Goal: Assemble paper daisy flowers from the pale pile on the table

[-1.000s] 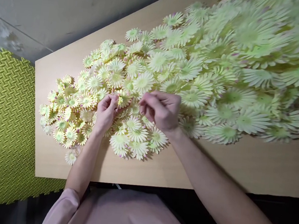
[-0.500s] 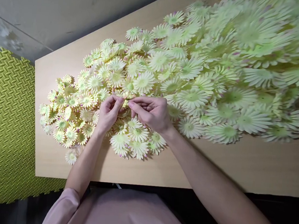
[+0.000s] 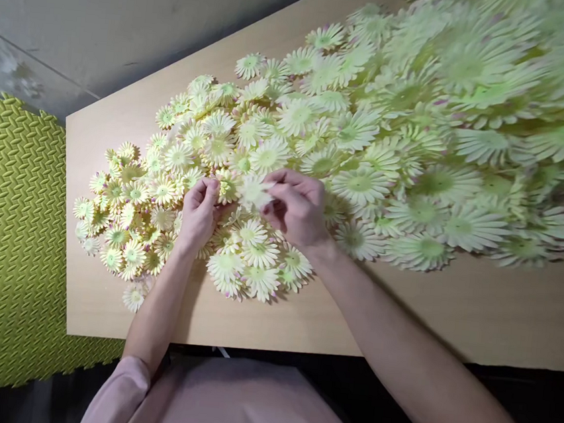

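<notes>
My right hand (image 3: 298, 208) pinches the edge of a pale artificial daisy flower (image 3: 254, 192), slightly blurred, above the pile. Close by on the left, my left hand (image 3: 199, 211) has its thumb and forefinger closed at a small yellow flower piece (image 3: 226, 186); its other fingers are curled. A gap separates the two hands. Around and beneath them lies a heap of cream-yellow artificial flower heads (image 3: 178, 155) with greenish centres, some tipped in purple. Below my hands sits a smaller cluster of the same flower heads (image 3: 261, 253).
The heap of larger flower heads (image 3: 434, 186) stretches to the right over the wooden table (image 3: 271, 327). A grey wall (image 3: 131, 17) runs along the table's back edge. Yellow-green foam mat (image 3: 10, 238) with a woven texture lies left of the table.
My hands have drawn apart. My right hand has risen slightly to the right, with a pale daisy flower now showing in its fingers; my left hand has shifted slightly left.
</notes>
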`<state>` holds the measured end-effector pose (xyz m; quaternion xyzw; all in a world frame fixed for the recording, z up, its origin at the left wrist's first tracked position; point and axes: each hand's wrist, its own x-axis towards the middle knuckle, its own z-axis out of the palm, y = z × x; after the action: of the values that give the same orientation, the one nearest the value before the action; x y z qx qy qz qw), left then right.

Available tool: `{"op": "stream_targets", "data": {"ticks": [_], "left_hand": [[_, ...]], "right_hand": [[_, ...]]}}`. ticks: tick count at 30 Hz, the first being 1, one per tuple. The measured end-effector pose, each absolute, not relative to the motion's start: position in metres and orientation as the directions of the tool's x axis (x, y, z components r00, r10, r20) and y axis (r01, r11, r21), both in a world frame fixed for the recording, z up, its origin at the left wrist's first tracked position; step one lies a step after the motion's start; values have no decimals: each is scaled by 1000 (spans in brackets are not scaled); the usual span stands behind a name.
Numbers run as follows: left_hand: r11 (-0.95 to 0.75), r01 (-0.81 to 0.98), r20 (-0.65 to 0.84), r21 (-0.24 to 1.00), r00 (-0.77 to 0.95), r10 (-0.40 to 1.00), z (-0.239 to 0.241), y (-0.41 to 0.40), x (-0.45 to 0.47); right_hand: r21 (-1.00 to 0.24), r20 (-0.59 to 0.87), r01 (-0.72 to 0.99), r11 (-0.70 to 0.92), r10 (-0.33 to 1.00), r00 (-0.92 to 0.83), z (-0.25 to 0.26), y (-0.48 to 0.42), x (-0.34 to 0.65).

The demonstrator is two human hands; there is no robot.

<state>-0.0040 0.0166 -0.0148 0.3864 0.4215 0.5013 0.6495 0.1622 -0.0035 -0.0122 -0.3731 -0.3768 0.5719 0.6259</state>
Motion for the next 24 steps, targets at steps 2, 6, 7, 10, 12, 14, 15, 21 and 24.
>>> {"op": "stream_targets", "data": {"ticks": [2, 6, 7, 10, 12, 14, 15, 21, 24], "left_hand": [[198, -335, -161, 921, 136, 978, -14, 17, -4], [203, -279, -164, 939, 156, 974, -12, 17, -3], [196, -260, -158, 946, 159, 974, -13, 17, -3], [159, -191, -130, 969, 157, 979, -15, 16, -4], [146, -157, -120, 977, 160, 980, -16, 16, -4], [144, -146, -120, 979, 163, 979, -16, 15, -5], [144, -143, -120, 979, 165, 979, -16, 15, -5], [139, -115, -116, 984, 186, 976, -14, 15, -4], [134, -103, -113, 986, 188, 976, -13, 14, -3]], "right_hand": [[-839, 21, -534, 103, 987, 157, -12, 0, 167], [-840, -77, -534, 96, 953, 292, -6, 2, 169], [-857, -75, -509, 87, 954, 289, -4, 1, 168], [-909, 12, -406, 94, 980, 200, -3, -3, 163], [-939, 69, -325, 112, 987, 143, -4, -5, 159], [-962, 106, -241, 127, 990, 97, -6, -7, 157], [-970, 116, -206, 129, 990, 76, -6, -8, 156], [-992, 129, -8, 129, 991, 46, -9, -9, 154], [-988, 148, 47, 146, 988, 45, -10, -10, 153]]}}
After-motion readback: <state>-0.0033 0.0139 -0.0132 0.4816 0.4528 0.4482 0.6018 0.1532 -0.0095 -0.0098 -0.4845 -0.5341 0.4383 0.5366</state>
